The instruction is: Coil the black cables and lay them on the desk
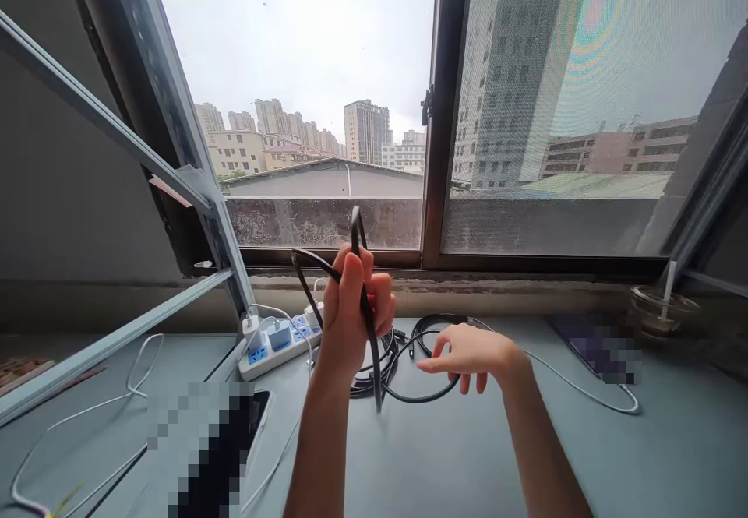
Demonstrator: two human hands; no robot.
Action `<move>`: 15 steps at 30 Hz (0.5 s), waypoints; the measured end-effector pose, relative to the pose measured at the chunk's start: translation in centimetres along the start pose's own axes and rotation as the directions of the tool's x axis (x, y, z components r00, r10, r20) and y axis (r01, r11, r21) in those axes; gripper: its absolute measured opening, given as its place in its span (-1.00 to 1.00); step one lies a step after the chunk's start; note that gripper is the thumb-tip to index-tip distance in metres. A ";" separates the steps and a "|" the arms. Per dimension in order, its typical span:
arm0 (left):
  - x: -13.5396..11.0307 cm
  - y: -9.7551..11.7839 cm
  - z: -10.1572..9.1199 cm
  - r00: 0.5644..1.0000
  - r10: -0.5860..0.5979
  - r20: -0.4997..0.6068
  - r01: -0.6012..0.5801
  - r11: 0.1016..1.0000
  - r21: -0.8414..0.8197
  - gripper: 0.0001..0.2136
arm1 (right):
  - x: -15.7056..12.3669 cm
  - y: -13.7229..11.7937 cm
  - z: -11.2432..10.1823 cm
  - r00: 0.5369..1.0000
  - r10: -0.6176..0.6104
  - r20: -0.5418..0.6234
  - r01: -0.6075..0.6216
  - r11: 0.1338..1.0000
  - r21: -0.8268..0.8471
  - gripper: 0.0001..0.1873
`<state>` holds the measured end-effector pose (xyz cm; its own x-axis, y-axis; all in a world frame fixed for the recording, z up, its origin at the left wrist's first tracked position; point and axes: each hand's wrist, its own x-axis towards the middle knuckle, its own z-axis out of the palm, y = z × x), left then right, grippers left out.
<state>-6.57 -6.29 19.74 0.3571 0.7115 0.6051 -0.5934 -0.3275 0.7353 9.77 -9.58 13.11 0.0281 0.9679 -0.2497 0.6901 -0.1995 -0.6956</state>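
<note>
My left hand (351, 308) is raised above the grey desk (444, 463) and is closed round a black cable (367, 323). The cable loops above my fist and one end hangs down past my wrist. More of the black cable lies in loose coils (409, 370) on the desk just behind and below my hands. My right hand (467, 354) hovers over those coils with fingers spread and pointing left, holding nothing.
A white power strip (274, 343) with white chargers plugged in lies left of my hands. White cables (87, 417) trail over the desk on both sides. A blurred device (596, 347) and a plastic cup (663, 308) sit far right. A window (444, 113) runs behind the desk.
</note>
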 end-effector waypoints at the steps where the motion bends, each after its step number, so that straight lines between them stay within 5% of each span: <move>1: 0.0 0.0 0.0 1.000 -0.008 -0.013 0.008 1.000 0.016 -0.56 | -0.4 0.1 -0.2 0.999 -0.035 -0.001 0.035 0.999 0.032 -0.67; 7: 0.0 0.2 0.4 0.996 -0.025 -0.082 0.030 0.998 0.054 -0.53 | -1.8 1.7 -1.8 0.967 -0.208 0.149 0.182 0.968 0.170 -0.70; 11: 0.1 0.9 0.2 0.989 0.005 -0.151 -0.001 1.000 0.024 -0.51 | -2.6 2.2 -2.5 0.965 -0.260 0.040 0.250 0.953 0.169 -0.64; 15: 0.2 1.6 -0.6 0.984 0.008 -0.177 -0.010 1.000 -0.007 -0.54 | -3.2 2.0 -3.6 0.909 -0.345 -0.235 0.364 0.930 0.041 -0.66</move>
<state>-7.85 -6.30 20.84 0.2187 0.8078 0.5474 -0.6022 -0.3297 0.7271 13.63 -12.57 14.94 -0.0427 0.9842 0.1719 0.6227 0.1608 -0.7658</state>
